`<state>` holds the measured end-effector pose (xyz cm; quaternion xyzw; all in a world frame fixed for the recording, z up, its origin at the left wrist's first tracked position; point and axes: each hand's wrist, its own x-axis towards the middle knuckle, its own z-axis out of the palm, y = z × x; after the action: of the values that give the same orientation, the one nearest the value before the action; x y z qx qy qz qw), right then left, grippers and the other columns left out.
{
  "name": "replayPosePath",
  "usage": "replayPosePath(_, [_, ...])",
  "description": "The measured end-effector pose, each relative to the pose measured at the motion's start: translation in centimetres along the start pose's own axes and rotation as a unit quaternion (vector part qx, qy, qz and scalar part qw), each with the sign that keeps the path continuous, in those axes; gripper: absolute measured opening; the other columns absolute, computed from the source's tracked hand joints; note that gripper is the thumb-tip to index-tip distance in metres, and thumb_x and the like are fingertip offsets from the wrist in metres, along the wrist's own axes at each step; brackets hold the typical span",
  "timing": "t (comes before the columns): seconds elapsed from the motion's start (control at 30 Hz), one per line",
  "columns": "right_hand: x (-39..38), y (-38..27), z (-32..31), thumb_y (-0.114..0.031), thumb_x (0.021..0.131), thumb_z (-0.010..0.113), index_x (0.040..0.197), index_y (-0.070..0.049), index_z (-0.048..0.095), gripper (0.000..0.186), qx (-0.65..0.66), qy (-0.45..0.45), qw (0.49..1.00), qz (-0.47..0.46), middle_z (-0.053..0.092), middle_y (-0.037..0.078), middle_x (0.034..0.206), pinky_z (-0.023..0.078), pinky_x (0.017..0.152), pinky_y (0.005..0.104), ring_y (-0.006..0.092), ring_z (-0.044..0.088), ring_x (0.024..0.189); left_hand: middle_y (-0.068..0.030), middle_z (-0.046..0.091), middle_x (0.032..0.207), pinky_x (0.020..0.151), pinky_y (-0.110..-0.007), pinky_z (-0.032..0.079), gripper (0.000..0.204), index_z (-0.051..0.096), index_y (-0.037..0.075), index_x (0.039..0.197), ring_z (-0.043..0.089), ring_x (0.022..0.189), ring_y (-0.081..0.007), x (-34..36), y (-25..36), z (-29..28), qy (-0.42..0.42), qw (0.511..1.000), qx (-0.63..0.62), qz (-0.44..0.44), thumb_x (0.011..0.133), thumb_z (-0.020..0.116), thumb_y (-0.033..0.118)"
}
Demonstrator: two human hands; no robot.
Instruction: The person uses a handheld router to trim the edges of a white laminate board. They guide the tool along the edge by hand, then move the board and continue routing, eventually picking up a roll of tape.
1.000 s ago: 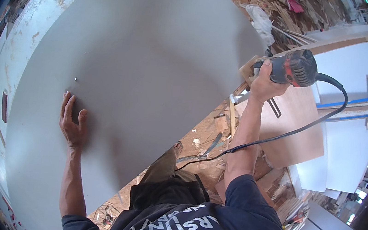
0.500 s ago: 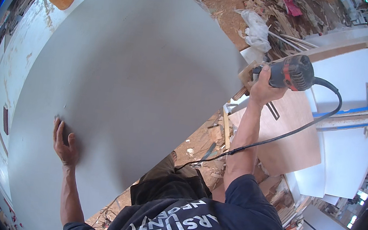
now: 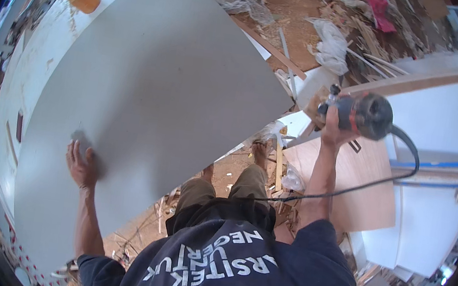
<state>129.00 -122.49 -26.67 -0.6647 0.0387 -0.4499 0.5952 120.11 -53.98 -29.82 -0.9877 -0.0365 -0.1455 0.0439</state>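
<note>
A worker in a dark shirt (image 3: 235, 271) and khaki trousers (image 3: 251, 182) stands over a large grey panel (image 3: 171, 95) in a debris-strewn workshop, the left hand (image 3: 81, 163) laid flat near the sheet's left side, fingers slightly spread, holding nothing. The right hand (image 3: 337, 128) grips a black power tool (image 3: 363, 114) with a red band, its fingers wrapped around the body just beyond the panel's right corner. The tool's base is blurred, but it appears to sit clear of the panel's edge. A black cord (image 3: 343, 196) loops from the rear of the tool and runs back across the right forearm toward the worker's waist. Below the tool lies a plywood sheet (image 3: 343, 198), with white boards (image 3: 439, 124) bearing blue strips to its right. At upper left, an orange jar (image 3: 85, 1) rests on a stained white surface (image 3: 24, 93) beside the panel. Clear plastic (image 3: 331, 46), a pink scrap (image 3: 379, 12) and wood offcuts litter the brown floor (image 3: 291, 21) beyond, and a bare foot (image 3: 261, 154) shows near the panel's lower edge.
</note>
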Motion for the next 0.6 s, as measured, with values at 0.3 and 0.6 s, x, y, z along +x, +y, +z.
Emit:
replayPosePath(0.3, [5.4, -0.7, -4.1, -0.02, 0.077, 0.074, 0.129, 0.0, 0.051, 0.06, 0.075, -0.32, 0.938, 0.107, 0.059, 0.011, 0.117, 0.047, 0.094, 0.0383, 0.0213, 0.057, 0.105, -0.0231, 0.045, 0.151, 0.119, -0.049, 0.031, 0.055, 0.054, 0.001, 0.138, 0.037, 0.144, -0.0399, 0.6, 32.0, -1.7, 0.008, 0.97, -0.208, -0.127, 0.093, 0.068, 0.03])
replayPosePath(0.6, [3.7, 0.7, -1.6, -0.021, 0.069, 0.079, 0.111, -0.007, 0.063, 0.047, 0.098, -0.52, 0.847, 0.05, 0.065, 0.01, 0.111, 0.045, 0.104, 0.043, 0.027, 0.061, 0.11, -0.0237, 0.042, 0.153, 0.121, -0.05, 0.026, 0.062, 0.051, 0.0, 0.14, 0.032, 0.147, -0.0404, 4.1, 39.8, -2.2, 0.022, 0.961, -0.164, -0.221, 0.094, 0.066, 0.039])
